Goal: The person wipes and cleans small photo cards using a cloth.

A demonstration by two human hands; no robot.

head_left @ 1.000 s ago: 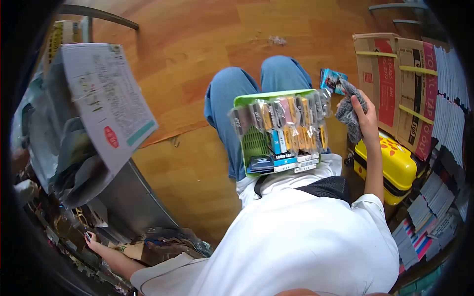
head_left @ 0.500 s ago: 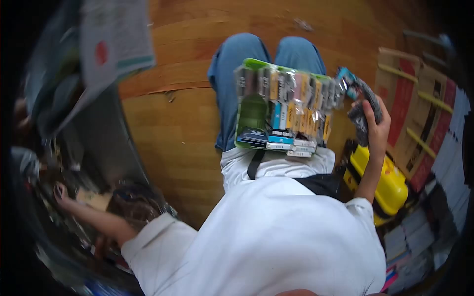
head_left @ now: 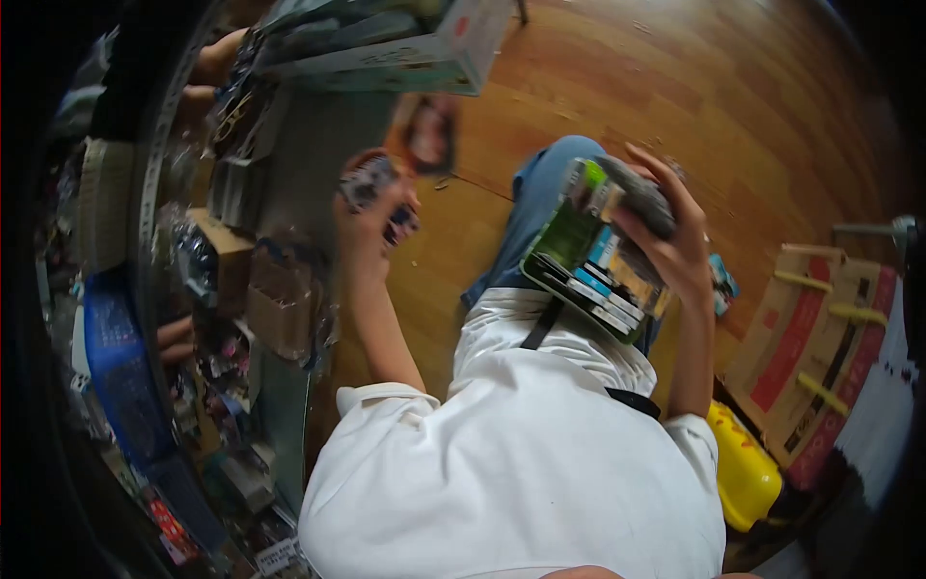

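Note:
My left hand is closed around a dark patterned item, blurred and hard to identify. Just beyond it is a smeared reddish packet or card; whether they touch is unclear. A green tray tilts on my lap, filled with rows of small white, blue and yellow boxes. Over its right part, my right hand grips a dark grey bundle that hides some boxes. A blue and black packet shows beside my right forearm.
Left, a metal-edged shelf holds bagged goods and a small cardboard box. A white carton stands at the top. Right are flat cardboard boxes and a yellow case. Parts of hands or arms, owner unclear, show upper left.
My left hand has come from the far left shelf towards the middle with a patterned item. My right hand has moved from beside the tray to over it, still holding the grey bundle. The view has turned.

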